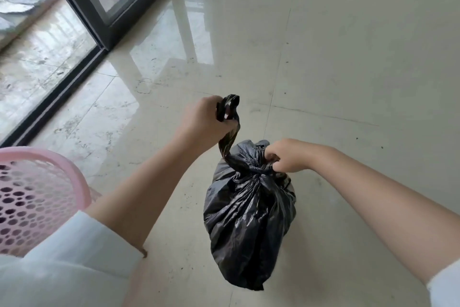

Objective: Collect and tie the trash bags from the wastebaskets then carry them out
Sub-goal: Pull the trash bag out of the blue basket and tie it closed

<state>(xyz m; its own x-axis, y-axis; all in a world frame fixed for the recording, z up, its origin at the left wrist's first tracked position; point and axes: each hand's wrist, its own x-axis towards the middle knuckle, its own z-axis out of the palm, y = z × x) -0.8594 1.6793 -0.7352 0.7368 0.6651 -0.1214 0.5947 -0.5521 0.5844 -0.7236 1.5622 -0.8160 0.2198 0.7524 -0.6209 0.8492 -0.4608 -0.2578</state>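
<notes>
A full black trash bag hangs above the tiled floor in the middle of the head view. Its neck is twisted into a knot near the top. My left hand grips one twisted strip of the bag's mouth and holds it up and to the left. My right hand pinches the other bunched part of the mouth at the knot, on the right. A pink perforated wastebasket stands at the lower left, beside my left forearm; no bag shows at its rim.
Glossy cream floor tiles stretch ahead and to the right. A dark-framed sliding glass door and its floor track run diagonally along the upper left, with a wet-looking balcony floor beyond.
</notes>
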